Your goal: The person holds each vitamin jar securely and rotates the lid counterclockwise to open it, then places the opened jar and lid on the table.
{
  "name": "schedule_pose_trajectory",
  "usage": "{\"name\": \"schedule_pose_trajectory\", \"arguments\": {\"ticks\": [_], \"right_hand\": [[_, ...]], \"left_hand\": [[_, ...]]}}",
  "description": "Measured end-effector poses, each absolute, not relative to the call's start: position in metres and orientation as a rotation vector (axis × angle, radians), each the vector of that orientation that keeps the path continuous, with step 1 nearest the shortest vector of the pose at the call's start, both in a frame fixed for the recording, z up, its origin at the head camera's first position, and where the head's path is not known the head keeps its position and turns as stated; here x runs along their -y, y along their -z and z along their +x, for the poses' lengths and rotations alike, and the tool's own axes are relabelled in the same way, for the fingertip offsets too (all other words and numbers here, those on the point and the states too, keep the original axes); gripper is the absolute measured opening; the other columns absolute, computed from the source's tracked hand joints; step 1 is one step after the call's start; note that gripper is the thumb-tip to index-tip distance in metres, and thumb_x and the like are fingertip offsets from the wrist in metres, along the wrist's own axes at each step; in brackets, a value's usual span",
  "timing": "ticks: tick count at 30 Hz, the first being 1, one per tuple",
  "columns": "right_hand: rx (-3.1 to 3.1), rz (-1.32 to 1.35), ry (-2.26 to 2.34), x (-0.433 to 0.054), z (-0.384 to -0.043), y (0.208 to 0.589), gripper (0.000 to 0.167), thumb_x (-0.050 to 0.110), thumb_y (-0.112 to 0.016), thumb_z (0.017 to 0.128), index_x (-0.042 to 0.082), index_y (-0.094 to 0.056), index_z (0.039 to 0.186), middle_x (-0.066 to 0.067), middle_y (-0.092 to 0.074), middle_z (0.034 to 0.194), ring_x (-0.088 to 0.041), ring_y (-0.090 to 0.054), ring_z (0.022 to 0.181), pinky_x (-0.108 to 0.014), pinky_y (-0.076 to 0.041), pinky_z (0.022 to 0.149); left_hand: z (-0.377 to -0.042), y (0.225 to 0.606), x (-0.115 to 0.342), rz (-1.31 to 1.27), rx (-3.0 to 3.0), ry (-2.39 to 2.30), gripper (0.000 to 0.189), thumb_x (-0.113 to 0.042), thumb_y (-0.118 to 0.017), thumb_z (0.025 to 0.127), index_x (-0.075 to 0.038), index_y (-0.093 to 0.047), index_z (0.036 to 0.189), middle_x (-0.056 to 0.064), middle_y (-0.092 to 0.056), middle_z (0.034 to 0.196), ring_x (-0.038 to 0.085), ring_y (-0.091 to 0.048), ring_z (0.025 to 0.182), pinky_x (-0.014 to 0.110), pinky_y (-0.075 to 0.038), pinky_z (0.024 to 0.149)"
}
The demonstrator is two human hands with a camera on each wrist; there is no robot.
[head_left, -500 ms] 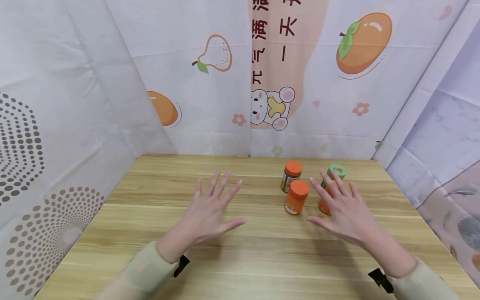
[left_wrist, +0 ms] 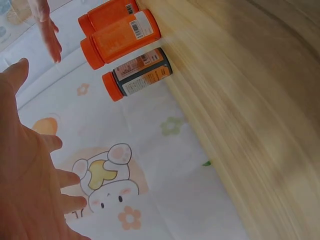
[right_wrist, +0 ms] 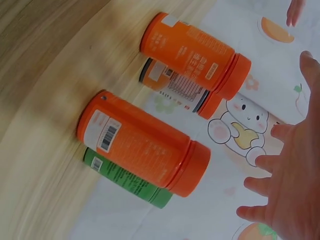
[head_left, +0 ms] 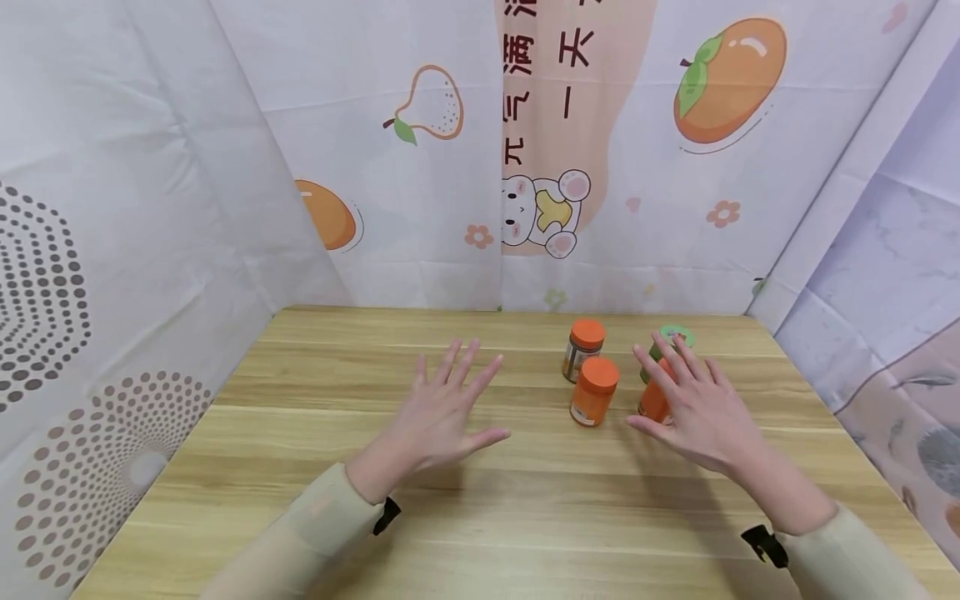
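Left hand [head_left: 441, 418] and right hand [head_left: 707, 415] well apart, fingers [head_left: 484, 377] straight and spread, thumbs [head_left: 489, 438] inward.

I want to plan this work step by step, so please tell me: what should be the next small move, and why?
Probably lower the right hand toward the orange bottle in front of the green bottle: the hand is spread, holds nothing, and in the head view partly covers that orange bottle, which seems nearest.

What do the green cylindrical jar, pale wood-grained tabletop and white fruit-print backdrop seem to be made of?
Green jar: probably smooth plastic, judging by its even colour; coated metal is possible. Tabletop: wood or laminate, low sheen, with streaky grain. Backdrop: likely matte fabric, given its creases and soft folds.
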State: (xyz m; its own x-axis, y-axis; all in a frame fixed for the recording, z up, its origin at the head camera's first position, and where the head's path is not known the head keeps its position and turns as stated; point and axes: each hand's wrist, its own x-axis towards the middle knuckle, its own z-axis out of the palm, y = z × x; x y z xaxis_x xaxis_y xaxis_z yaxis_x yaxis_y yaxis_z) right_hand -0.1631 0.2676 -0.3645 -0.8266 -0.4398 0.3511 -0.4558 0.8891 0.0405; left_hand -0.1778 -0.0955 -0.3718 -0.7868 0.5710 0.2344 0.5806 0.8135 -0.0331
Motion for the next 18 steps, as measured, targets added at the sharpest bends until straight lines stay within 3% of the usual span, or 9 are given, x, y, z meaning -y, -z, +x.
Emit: {"name": "schedule_pose_trajectory", "arguments": {"ticks": [18], "right_hand": [[2.742,0.616,-0.117,-0.284,-0.166,0.366,0.089,0.059,-0.06,0.088,0.012,-0.025,0.154,-0.018,-0.019,0.157,-0.037,-0.019,0.142,-0.066,-0.025,0.101]], "left_hand": [[-0.204,0.385,0.05,-0.985,2.859,0.338,0.093,-0.072,-0.046,0.088,-0.03,0.0,0.157,0.006,0.012,0.161,0.026,0.013,0.145,0.066,-0.005,0.107]]}}
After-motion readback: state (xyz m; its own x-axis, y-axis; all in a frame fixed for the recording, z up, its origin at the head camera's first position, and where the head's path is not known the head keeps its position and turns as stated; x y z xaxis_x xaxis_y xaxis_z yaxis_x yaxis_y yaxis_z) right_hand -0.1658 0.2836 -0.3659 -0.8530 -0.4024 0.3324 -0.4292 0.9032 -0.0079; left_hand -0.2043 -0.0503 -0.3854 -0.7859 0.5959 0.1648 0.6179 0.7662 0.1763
